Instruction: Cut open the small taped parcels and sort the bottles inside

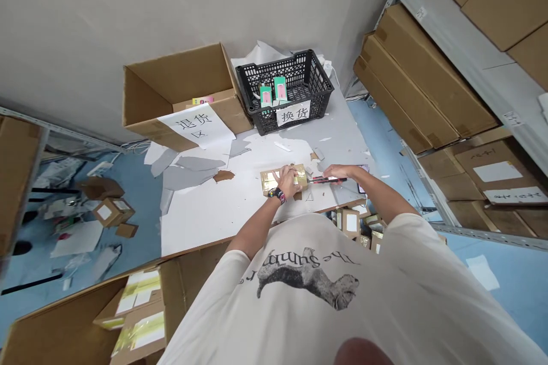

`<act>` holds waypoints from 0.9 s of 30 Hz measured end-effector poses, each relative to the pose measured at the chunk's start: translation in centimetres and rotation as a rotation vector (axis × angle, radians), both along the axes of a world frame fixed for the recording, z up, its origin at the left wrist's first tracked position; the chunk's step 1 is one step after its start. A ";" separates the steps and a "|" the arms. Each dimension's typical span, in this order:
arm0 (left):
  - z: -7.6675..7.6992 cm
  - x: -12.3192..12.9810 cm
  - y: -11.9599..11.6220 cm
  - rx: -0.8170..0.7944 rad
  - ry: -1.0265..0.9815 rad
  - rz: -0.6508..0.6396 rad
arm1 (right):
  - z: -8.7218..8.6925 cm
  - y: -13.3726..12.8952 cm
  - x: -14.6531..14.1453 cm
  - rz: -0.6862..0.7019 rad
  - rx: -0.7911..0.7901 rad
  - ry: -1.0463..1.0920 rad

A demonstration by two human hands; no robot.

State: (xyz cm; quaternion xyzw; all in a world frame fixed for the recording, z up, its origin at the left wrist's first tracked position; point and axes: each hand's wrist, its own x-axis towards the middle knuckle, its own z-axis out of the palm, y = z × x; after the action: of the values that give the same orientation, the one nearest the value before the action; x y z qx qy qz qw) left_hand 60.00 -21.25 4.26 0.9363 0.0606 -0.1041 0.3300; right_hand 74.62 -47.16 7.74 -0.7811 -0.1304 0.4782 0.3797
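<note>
A small box wrapped in yellowish tape [270, 180] lies on the white tabletop [192, 217] near its front edge. My left hand [288, 182] rests over the box, fingers bent across its top and pressing on it. To the right, my right hand [338, 171] is closed around the red-and-black handles of scissors [336, 180]. The blades point left and meet the right end of the box; their tips are too small to make out. A phone [363, 178] lies partly under my right forearm.
An open carton [171, 85] with a paper sign and a black basket [285, 94] holding small green-and-pink packs stand at the back. Torn paper scraps [192, 174] litter the table. Shelves of cartons [428, 85] rise on the right; an open carton [85, 311] sits front left.
</note>
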 end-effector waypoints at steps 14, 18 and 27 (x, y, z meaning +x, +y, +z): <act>0.6 -4.2 0.8 -0.616 -0.188 0.363 | 0.2 1.8 -9.2 -0.540 0.045 -0.372; 0.7 -6.1 2.0 -0.911 0.020 0.555 | 0.1 9.5 -13.6 0.014 0.267 -0.515; 0.8 -14.3 13.2 -0.832 0.003 0.865 | -0.7 17.0 -13.2 0.427 -0.181 -0.811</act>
State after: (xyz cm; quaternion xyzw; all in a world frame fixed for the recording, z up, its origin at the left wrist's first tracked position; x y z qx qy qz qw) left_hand 45.69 -8.00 5.08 0.6185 0.3908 0.0232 0.6813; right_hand 61.47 -30.12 7.07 -0.8906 -0.3840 0.2113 0.1217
